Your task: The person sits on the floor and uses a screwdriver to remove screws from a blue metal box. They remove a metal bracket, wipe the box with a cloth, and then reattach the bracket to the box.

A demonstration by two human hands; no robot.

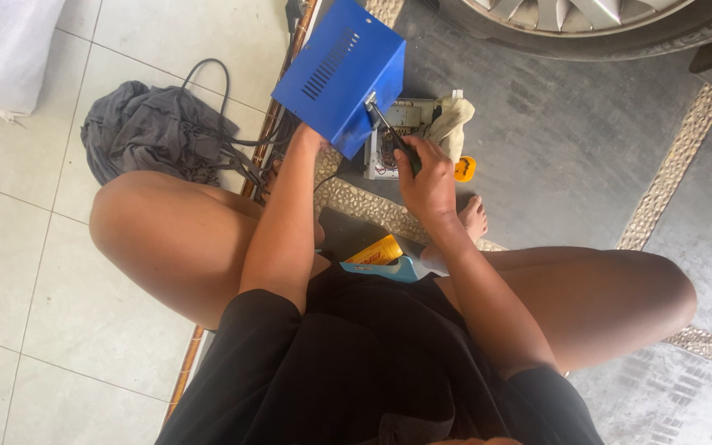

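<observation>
Flanking blue metal case (pixel 335 70): grey cloth (pixel 154 132), car wheel (pixel 570 21).

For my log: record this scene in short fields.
Left hand: steadies the blue metal cover, tilted up off the floor.
Right hand: grips a screwdriver, tip at the cover's lower edge.
Behind cover: open white unit with wiring, cream cloth.
Left: grey cloth, black cable.
Top: car wheel.

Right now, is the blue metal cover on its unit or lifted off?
Lifted off: the left hand holds the blue metal cover tilted, with the unit's wiring exposed beside it.
</observation>
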